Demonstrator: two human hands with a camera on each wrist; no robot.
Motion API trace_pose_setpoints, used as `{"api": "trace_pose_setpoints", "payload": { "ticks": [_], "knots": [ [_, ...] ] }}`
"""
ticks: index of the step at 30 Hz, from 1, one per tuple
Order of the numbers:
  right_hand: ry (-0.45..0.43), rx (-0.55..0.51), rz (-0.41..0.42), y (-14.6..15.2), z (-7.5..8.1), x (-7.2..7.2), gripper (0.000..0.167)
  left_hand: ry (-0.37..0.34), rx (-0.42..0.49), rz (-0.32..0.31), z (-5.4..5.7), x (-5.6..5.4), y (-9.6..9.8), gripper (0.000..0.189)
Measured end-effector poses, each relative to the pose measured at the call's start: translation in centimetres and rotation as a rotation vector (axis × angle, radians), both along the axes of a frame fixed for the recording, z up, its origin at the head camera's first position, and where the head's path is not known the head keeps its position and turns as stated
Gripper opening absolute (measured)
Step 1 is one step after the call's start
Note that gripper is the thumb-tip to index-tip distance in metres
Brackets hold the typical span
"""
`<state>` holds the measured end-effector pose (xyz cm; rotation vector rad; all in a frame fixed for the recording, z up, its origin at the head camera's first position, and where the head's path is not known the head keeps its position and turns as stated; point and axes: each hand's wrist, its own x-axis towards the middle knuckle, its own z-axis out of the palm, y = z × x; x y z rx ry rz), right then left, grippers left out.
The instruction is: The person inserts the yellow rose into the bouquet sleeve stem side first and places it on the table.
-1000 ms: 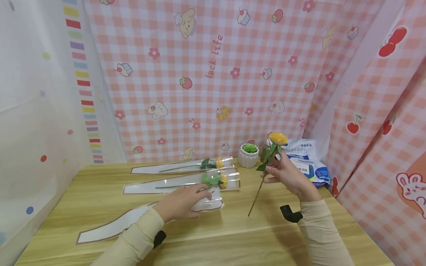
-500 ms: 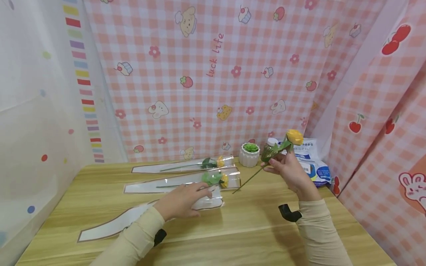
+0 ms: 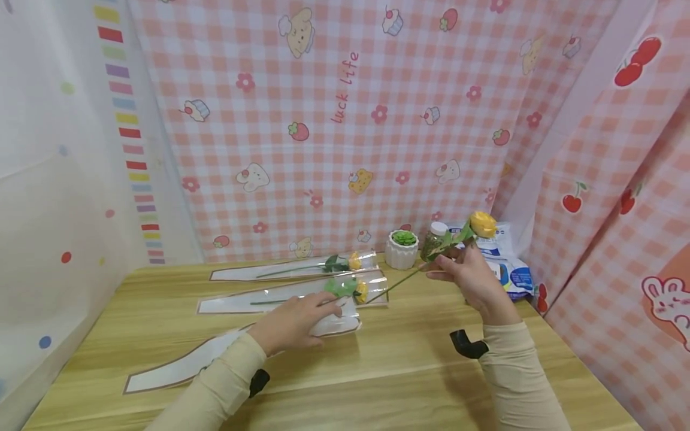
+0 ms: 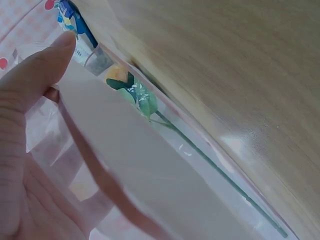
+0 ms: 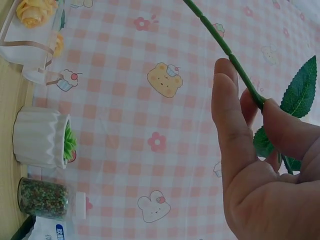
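In the head view my right hand (image 3: pixel 474 284) pinches the green stem of a yellow artificial rose (image 3: pixel 483 224). The bloom points up and right, and the stem slants down-left until its tip overlaps the open ends of the sleeves. The right wrist view shows thumb and fingers on the stem (image 5: pixel 215 32) beside its leaves. My left hand (image 3: pixel 296 320) holds the wide end of an unfilled flower sleeve (image 3: pixel 178 365), white with a brown border. In the left wrist view the thumb lies at the white sheet's edge (image 4: pixel 135 145), the fingers behind clear film.
Beyond lie two sleeves (image 3: pixel 215 306), each with a yellow rose (image 3: pixel 362 292) inside. At the back stand a white pot with a green succulent (image 3: pixel 401 251) and a white-capped jar of granules (image 5: pixel 44 198). Blue-and-white packets (image 3: pixel 520 278) sit behind my right hand. A checked curtain (image 3: pixel 323 149) hangs behind.
My right hand has tilted the rose from nearly upright to a slant. Its bloom swung right and its stem tip swung left and up towards the sleeves. The left hand stays in place.
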<state>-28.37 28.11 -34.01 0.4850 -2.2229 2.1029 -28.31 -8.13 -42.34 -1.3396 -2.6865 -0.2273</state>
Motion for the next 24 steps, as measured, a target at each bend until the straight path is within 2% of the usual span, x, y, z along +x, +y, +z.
{"api": "trace_pose_setpoints", "payload": {
  "ticks": [6,14,24],
  "knots": [
    [-0.028,-0.008,0.027,-0.5,-0.5,-0.2,0.035,-0.008,0.005,0.001,0.0,-0.2,0.2,0.06],
    [-0.045,0.012,0.038,-1.7,-1.4,-0.7,0.033,-0.009,0.022,-0.007,-0.1,-0.5,0.5,0.061],
    [-0.074,0.031,0.039,-2.3,-2.2,-1.3,0.035,0.035,0.051,-0.035,-0.1,-1.1,0.6,0.06]
  ]
}}
